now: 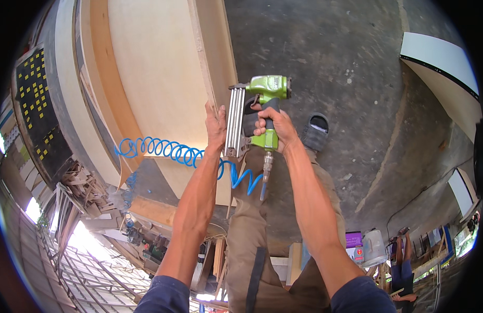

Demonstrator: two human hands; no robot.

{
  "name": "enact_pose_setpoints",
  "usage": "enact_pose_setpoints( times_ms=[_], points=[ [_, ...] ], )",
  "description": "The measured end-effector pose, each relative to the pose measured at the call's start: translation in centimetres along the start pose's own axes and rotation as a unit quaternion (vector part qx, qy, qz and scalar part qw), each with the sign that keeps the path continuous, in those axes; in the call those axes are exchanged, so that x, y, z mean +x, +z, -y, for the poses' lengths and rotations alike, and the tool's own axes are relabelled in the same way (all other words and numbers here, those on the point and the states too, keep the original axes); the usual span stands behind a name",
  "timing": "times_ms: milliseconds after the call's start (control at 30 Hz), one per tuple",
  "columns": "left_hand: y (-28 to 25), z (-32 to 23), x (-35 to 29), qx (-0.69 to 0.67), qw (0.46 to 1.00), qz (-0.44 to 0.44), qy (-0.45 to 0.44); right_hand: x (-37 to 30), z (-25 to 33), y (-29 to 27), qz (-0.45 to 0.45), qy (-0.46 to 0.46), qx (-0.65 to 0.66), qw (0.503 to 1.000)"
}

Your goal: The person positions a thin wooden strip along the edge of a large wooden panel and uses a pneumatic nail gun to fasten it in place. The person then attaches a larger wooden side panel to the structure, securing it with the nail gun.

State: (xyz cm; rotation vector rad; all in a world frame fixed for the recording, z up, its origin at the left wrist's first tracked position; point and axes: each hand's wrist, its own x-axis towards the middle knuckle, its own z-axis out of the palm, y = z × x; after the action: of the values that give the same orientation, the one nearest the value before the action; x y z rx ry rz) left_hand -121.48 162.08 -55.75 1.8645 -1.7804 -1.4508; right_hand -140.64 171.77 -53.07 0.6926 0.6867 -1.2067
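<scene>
My right hand (277, 125) is wrapped around the black grip of a green pneumatic nail gun (264, 86). The gun's silver magazine (235, 122) runs alongside the edge of a wooden board (212, 47), with its nose close to that edge. Just left of the magazine, my left hand (216, 125) grips the board's edge, fingers on one side and thumb on the other; its lower fingers are partly hidden. A blue coiled air hose (173, 149) passes behind my left forearm toward the metal coupling (267, 161) under the gun's handle.
A broad pale panel (152, 62) with a curved wooden strip (103, 57) lies left. Wood offcuts (85, 188) are heaped beyond it. A white-topped panel (434, 57) stands at right on the concrete floor (335, 62). A white bucket (374, 245) and another person (401, 266) are at lower right.
</scene>
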Motion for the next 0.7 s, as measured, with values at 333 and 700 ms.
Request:
enact_pose_setpoints(
  times_ms=[333, 700],
  points=[
    [-2.2, 6.1, -4.0, -0.125, 0.989, 0.034, -0.078, -5.0, -4.7, -4.7, -0.048, 0.035, 0.078, 0.995],
    [-3.0, 7.2, -5.4, -0.159, 0.979, 0.070, -0.105, -5.5, -5.3, -4.4, -0.032, 0.053, 0.043, 0.997]
  ],
)
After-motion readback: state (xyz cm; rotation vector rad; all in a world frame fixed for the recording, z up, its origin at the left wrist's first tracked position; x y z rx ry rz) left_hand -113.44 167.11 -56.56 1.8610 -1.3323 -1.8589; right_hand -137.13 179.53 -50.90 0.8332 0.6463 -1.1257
